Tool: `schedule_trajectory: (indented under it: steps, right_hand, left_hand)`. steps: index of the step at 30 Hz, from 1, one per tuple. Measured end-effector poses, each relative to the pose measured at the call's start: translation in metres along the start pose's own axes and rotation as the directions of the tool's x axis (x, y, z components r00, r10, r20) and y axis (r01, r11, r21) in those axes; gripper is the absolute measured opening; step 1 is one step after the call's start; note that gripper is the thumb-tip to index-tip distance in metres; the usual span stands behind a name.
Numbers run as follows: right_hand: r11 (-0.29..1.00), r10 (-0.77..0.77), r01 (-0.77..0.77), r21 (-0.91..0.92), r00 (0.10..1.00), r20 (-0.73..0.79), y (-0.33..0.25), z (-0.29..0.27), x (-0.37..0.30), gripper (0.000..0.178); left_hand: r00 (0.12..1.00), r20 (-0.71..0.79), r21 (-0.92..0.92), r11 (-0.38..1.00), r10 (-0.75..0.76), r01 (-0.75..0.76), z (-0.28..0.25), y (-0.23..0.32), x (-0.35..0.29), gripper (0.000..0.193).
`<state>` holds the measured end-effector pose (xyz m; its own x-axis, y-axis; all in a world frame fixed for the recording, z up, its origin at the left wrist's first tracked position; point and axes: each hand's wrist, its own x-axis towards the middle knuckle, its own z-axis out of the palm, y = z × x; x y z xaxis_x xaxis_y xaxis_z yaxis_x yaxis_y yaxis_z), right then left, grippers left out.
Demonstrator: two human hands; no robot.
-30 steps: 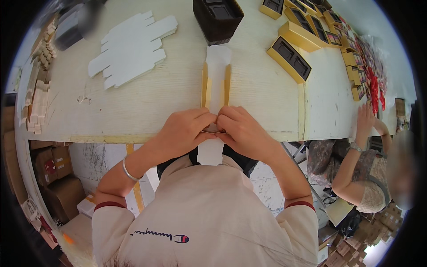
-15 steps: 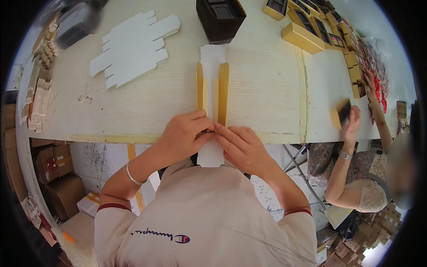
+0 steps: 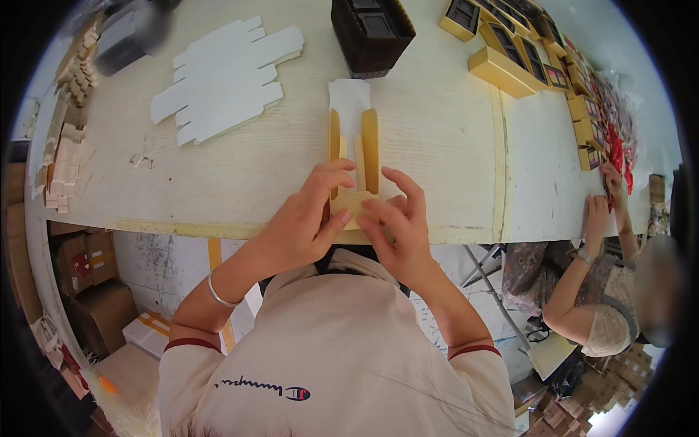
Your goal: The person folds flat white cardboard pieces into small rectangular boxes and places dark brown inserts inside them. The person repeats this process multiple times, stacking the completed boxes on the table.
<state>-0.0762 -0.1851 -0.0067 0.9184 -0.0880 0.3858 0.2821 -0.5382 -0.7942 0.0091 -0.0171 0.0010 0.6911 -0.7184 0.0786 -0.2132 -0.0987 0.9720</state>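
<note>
Between my hands, at the table's near edge, stands a partly folded carton (image 3: 370, 146), gold outside and white inside. Both long walls are raised, and its far end flap lies flat. The near end panel now stands up, pale gold in colour. My left hand (image 3: 306, 211) grips the near left corner, thumb against that panel and forefinger reaching over the left wall. My right hand (image 3: 399, 226) pinches the panel's right side with thumb and middle finger, its forefinger raised. The panel's lower edge is partly hidden by my fingers.
Flat white carton blanks (image 3: 226, 80) lie stacked at the left. Dark trays (image 3: 371, 36) are piled beyond the carton. Gold boxes (image 3: 502, 71) with dark inserts fill the far right. A co-worker's hands (image 3: 597, 215) are beside red packets (image 3: 616, 149). Pale folded pieces (image 3: 65, 167) line the left edge.
The near end of the carton has swung up from lying flat toward me. My hands have spread from meeting at the middle. The co-worker's hand has put down a gold box.
</note>
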Motion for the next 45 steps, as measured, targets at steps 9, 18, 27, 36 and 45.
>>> schedule_trajectory:
  steps: [9,18,27,36,45]
  right_hand:
    - [0.837,-0.26,0.33,-0.436,0.941,0.215,0.005,-0.002,-0.001,0.027]
    - [0.89,0.029,0.192,-0.414,0.882,0.471,-0.004,-0.011,0.013,0.025]
    - [0.771,-0.121,0.346,-0.534,0.904,0.411,0.01,-0.044,0.036,0.018]
    - [0.962,-0.081,0.155,-0.226,0.949,0.306,-0.014,-0.053,0.025,0.042]
    - [0.926,-0.102,0.262,-0.271,0.866,0.489,-0.002,-0.057,0.019,0.032]
  left_hand:
    - [0.938,-0.003,0.526,0.798,0.347,-0.294,0.011,-0.007,-0.012,0.015]
    - [0.977,0.205,0.625,0.759,0.066,-0.183,-0.002,0.016,-0.001,0.02]
    - [0.917,0.376,0.754,0.532,0.131,-0.385,-0.038,0.043,0.027,0.024]
    - [0.948,0.282,0.722,0.617,0.15,-0.313,-0.031,0.012,0.019,0.038]
    - [0.906,0.368,0.723,0.549,0.207,-0.419,-0.03,0.027,0.029,0.046]
